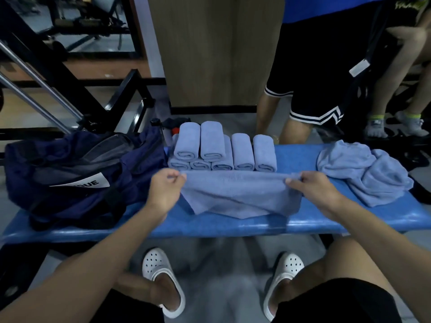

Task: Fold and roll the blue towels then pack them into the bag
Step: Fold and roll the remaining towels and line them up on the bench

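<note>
At the blue bench point(233, 226) the person pinches the top corners of a blue towel point(240, 194). The left hand point(163, 190) and the right hand point(314, 190) each have their fingers curled on the cloth, and its far edge is stretched taut between them. Just behind it, at twelve o'clock, stand the rolled towels point(221, 150). I count seven, I think, though the stack hides its back. At three o'clock a loose heap point(363, 173) waits unfolded. The bag point(77, 173) slumps at nine o'clock with no roll showing inside. Rolling looks well past halfway, and packing is not yet started.
</note>
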